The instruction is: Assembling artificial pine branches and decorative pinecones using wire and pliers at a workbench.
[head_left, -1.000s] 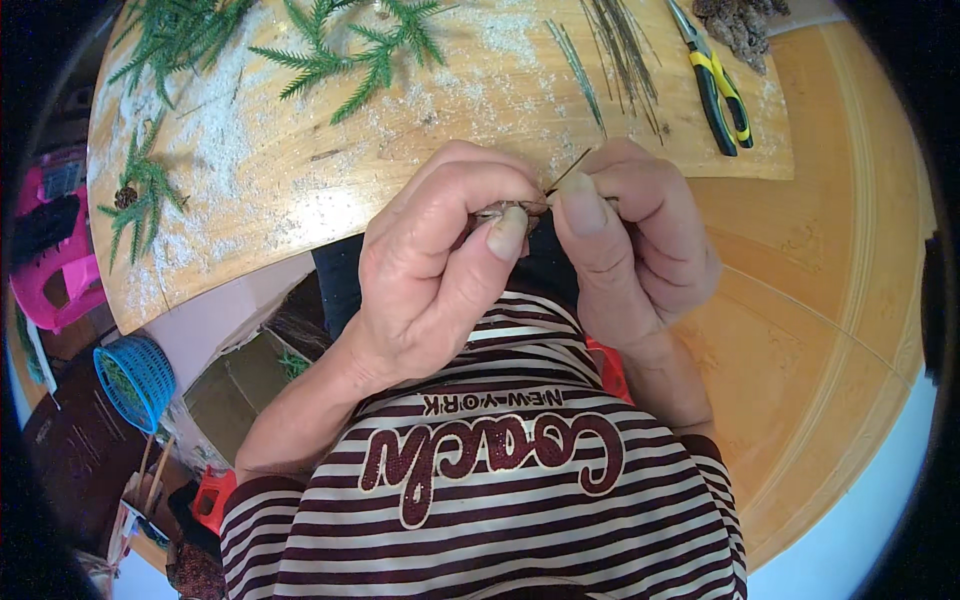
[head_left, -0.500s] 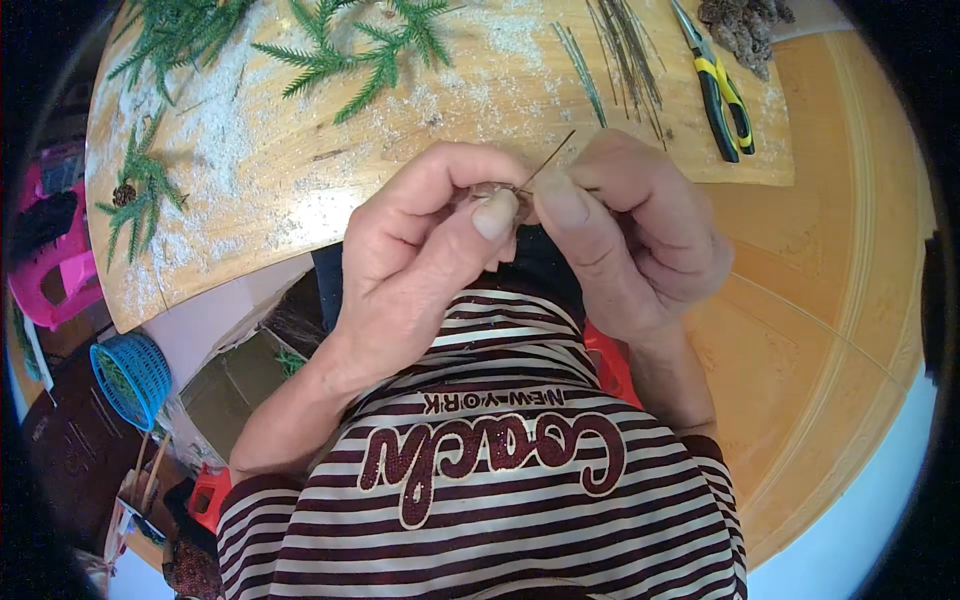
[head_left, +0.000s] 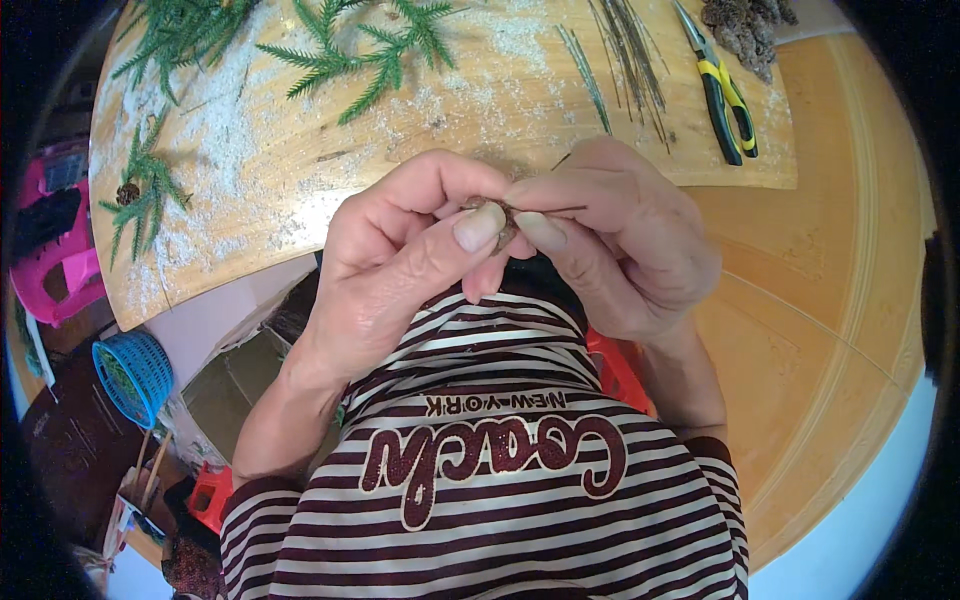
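A small brown pine cone (head_left: 505,238) is pinched between the thumb and curled fingers of my left hand (head_left: 385,260), mostly covered by them. Against its right side, my right hand (head_left: 635,245) closes thumb and forefinger on a thin brown wire (head_left: 568,208). One end of that wire sticks out to the right between the fingers; a second short tip shows above the forefinger. Both hands touch at the cone, in front of the table's near edge. How the wire sits around the cone is hidden by my fingertips.
The wooden table (head_left: 300,160), strewn with white flakes, bears green artificial pine sprigs (head_left: 385,60), brown wires (head_left: 630,60), green wires (head_left: 586,85), yellow-black pliers (head_left: 727,105) and more pine cones (head_left: 745,30). Lower left are a blue basket (head_left: 135,378) and a cardboard box (head_left: 230,395).
The wire, which pointed up and away from the cone, now runs sideways to the right under my right forefinger. My left hand has shifted slightly left, and more of the cone shows.
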